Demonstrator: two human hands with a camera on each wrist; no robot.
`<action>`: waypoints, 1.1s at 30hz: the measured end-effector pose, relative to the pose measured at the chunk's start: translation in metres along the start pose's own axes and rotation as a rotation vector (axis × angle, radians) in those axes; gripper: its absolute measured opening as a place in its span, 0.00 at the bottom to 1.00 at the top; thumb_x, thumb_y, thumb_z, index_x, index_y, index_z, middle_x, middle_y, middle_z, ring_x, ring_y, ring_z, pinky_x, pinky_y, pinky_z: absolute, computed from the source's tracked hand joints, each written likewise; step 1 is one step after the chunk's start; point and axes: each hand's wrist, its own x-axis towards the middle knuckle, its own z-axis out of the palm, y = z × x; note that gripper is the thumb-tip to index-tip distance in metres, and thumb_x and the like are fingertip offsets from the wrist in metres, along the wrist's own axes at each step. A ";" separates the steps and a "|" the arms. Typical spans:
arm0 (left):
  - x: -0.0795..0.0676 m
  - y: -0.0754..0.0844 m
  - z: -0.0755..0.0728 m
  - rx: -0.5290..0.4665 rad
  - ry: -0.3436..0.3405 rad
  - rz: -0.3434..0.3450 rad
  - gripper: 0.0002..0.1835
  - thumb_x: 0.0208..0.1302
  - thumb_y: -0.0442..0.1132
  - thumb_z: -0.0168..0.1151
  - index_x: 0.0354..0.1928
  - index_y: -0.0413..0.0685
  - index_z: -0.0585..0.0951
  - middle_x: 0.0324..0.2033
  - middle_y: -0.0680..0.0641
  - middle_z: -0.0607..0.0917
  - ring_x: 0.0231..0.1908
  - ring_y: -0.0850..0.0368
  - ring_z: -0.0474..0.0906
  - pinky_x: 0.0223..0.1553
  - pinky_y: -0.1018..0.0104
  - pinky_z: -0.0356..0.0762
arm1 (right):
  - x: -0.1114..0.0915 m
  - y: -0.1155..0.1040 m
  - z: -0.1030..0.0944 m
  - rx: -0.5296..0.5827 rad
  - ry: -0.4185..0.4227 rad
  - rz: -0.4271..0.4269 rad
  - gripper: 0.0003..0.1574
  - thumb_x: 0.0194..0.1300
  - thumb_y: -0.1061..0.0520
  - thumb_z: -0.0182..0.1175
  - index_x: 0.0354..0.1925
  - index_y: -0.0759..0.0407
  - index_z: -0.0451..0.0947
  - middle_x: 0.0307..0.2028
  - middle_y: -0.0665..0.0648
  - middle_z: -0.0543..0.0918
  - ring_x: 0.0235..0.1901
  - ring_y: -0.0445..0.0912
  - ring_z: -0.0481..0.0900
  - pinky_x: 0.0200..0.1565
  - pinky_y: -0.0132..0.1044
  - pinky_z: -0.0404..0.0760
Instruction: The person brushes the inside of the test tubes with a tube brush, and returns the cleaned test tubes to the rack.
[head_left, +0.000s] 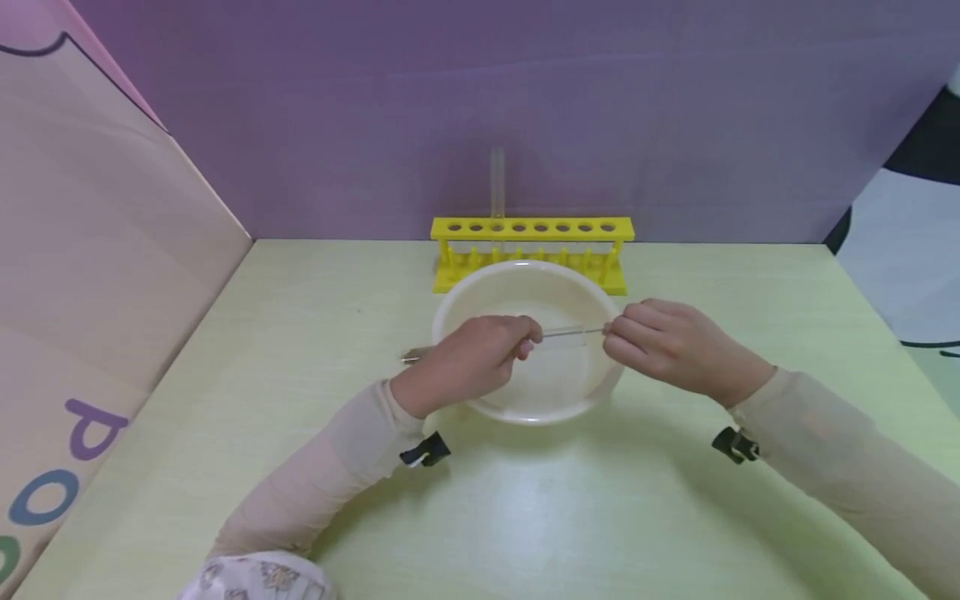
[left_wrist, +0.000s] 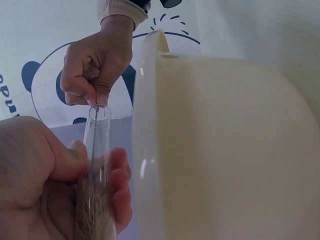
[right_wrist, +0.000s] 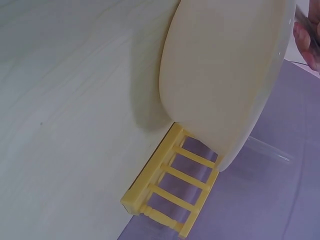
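Observation:
My left hand (head_left: 468, 362) grips a clear glass test tube (left_wrist: 103, 132) above the cream-coloured basin (head_left: 528, 415). Inside the tube sits a test tube brush (left_wrist: 94, 207) with brown bristles and a twisted wire stem. To the left of that hand, the tube's brown-looking far end (head_left: 414, 356) sticks out in the head view. My right hand (head_left: 667, 346) pinches the brush's wire just outside the tube's mouth, over the basin's right rim. In the right wrist view, fingers of the left hand show at the top right corner; the right hand is out of that view.
Behind the basin stands a yellow test tube rack (head_left: 532, 225), its base partly covered by the basin. Another clear test tube (head_left: 498, 179) is upright in it, left of centre. A purple wall panel (head_left: 360, 150) rises at the back of the pale table (head_left: 300, 333).

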 end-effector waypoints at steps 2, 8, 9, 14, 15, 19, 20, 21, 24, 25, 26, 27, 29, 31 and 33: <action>0.000 0.000 0.001 0.002 0.000 -0.005 0.14 0.68 0.28 0.47 0.50 0.39 0.78 0.33 0.51 0.83 0.37 0.60 0.78 0.49 0.67 0.75 | 0.000 0.000 -0.001 0.003 -0.004 -0.002 0.14 0.72 0.70 0.40 0.30 0.64 0.70 0.29 0.57 0.77 0.25 0.48 0.71 0.24 0.38 0.74; -0.001 0.001 0.001 -0.009 0.002 -0.004 0.13 0.68 0.27 0.47 0.50 0.39 0.78 0.34 0.50 0.83 0.36 0.61 0.78 0.48 0.68 0.75 | -0.003 0.002 -0.005 0.016 -0.023 0.003 0.15 0.72 0.70 0.38 0.31 0.65 0.69 0.28 0.57 0.76 0.25 0.48 0.69 0.24 0.38 0.73; -0.001 0.001 0.001 -0.008 0.003 -0.003 0.13 0.68 0.27 0.48 0.50 0.39 0.78 0.34 0.50 0.83 0.35 0.61 0.78 0.47 0.68 0.75 | -0.003 0.002 -0.006 0.020 -0.029 0.008 0.15 0.73 0.70 0.38 0.31 0.65 0.69 0.28 0.57 0.76 0.25 0.48 0.69 0.24 0.38 0.73; -0.003 0.001 0.000 -0.023 0.008 -0.009 0.13 0.67 0.26 0.48 0.49 0.39 0.78 0.33 0.50 0.83 0.34 0.61 0.77 0.45 0.69 0.75 | -0.005 0.003 -0.008 0.024 -0.088 0.037 0.16 0.73 0.69 0.37 0.32 0.65 0.69 0.27 0.56 0.74 0.26 0.48 0.68 0.25 0.37 0.73; -0.003 0.001 0.000 -0.030 0.008 -0.012 0.13 0.67 0.26 0.48 0.49 0.40 0.78 0.33 0.50 0.83 0.34 0.61 0.77 0.44 0.69 0.75 | -0.005 0.003 -0.009 0.022 -0.098 0.041 0.16 0.74 0.69 0.36 0.32 0.65 0.68 0.27 0.56 0.74 0.26 0.48 0.68 0.26 0.37 0.73; -0.004 0.000 -0.001 -0.058 0.002 -0.009 0.14 0.66 0.25 0.47 0.50 0.39 0.78 0.33 0.48 0.83 0.34 0.60 0.76 0.44 0.69 0.75 | -0.005 0.004 -0.011 0.021 -0.121 0.051 0.16 0.74 0.68 0.35 0.32 0.66 0.68 0.27 0.56 0.73 0.26 0.48 0.68 0.26 0.37 0.72; -0.004 0.000 -0.001 -0.061 0.002 -0.006 0.15 0.66 0.24 0.46 0.50 0.38 0.78 0.33 0.48 0.83 0.34 0.60 0.76 0.44 0.69 0.75 | -0.005 0.004 -0.011 0.023 -0.123 0.053 0.16 0.74 0.68 0.35 0.32 0.66 0.68 0.27 0.56 0.73 0.26 0.48 0.68 0.26 0.37 0.72; -0.004 0.000 -0.001 -0.066 0.002 -0.004 0.15 0.66 0.24 0.46 0.50 0.38 0.78 0.33 0.48 0.83 0.34 0.60 0.77 0.44 0.69 0.75 | -0.005 0.004 -0.012 0.025 -0.122 0.055 0.16 0.74 0.68 0.35 0.32 0.66 0.68 0.27 0.56 0.73 0.26 0.48 0.68 0.26 0.37 0.72; -0.005 0.000 -0.001 -0.075 0.001 -0.005 0.16 0.66 0.24 0.45 0.50 0.38 0.77 0.33 0.48 0.84 0.35 0.60 0.77 0.45 0.69 0.75 | -0.006 0.003 -0.012 0.034 -0.122 0.058 0.17 0.74 0.69 0.35 0.32 0.65 0.68 0.27 0.56 0.73 0.26 0.48 0.68 0.26 0.37 0.72; -0.005 0.000 -0.001 -0.075 -0.001 -0.006 0.16 0.66 0.23 0.45 0.50 0.38 0.77 0.33 0.48 0.84 0.35 0.60 0.77 0.45 0.69 0.75 | -0.006 0.003 -0.012 0.040 -0.118 0.060 0.17 0.74 0.68 0.34 0.32 0.65 0.68 0.27 0.56 0.73 0.26 0.48 0.68 0.26 0.37 0.72; -0.005 0.000 -0.001 -0.075 -0.003 -0.008 0.16 0.65 0.23 0.45 0.50 0.39 0.77 0.33 0.48 0.84 0.35 0.60 0.77 0.45 0.69 0.75 | -0.006 0.003 -0.012 0.046 -0.114 0.062 0.17 0.74 0.68 0.34 0.32 0.65 0.68 0.27 0.56 0.73 0.26 0.48 0.68 0.25 0.37 0.72; -0.005 0.000 -0.001 -0.078 -0.005 -0.010 0.16 0.65 0.23 0.45 0.51 0.38 0.77 0.33 0.48 0.84 0.35 0.59 0.77 0.45 0.69 0.75 | -0.006 0.003 -0.013 0.051 -0.114 0.062 0.18 0.74 0.68 0.34 0.32 0.65 0.68 0.27 0.55 0.74 0.26 0.47 0.68 0.25 0.37 0.71; -0.006 0.000 -0.001 -0.074 -0.006 -0.010 0.16 0.65 0.23 0.45 0.50 0.38 0.77 0.33 0.47 0.84 0.35 0.59 0.77 0.44 0.69 0.75 | -0.007 0.003 -0.013 0.061 -0.117 0.064 0.18 0.75 0.67 0.34 0.32 0.64 0.69 0.27 0.55 0.74 0.26 0.47 0.68 0.25 0.37 0.71; -0.005 0.000 -0.001 -0.073 -0.005 -0.008 0.16 0.65 0.23 0.45 0.50 0.38 0.77 0.33 0.47 0.84 0.35 0.59 0.77 0.44 0.69 0.75 | -0.008 0.003 -0.013 0.071 -0.126 0.070 0.18 0.75 0.66 0.35 0.32 0.64 0.69 0.28 0.55 0.74 0.26 0.47 0.68 0.25 0.37 0.72; -0.005 -0.001 0.000 -0.079 -0.006 -0.007 0.15 0.67 0.25 0.46 0.50 0.38 0.77 0.33 0.47 0.84 0.34 0.59 0.76 0.44 0.69 0.75 | -0.010 0.003 -0.013 0.079 -0.129 0.071 0.18 0.75 0.65 0.35 0.33 0.64 0.70 0.28 0.55 0.75 0.26 0.47 0.69 0.26 0.37 0.73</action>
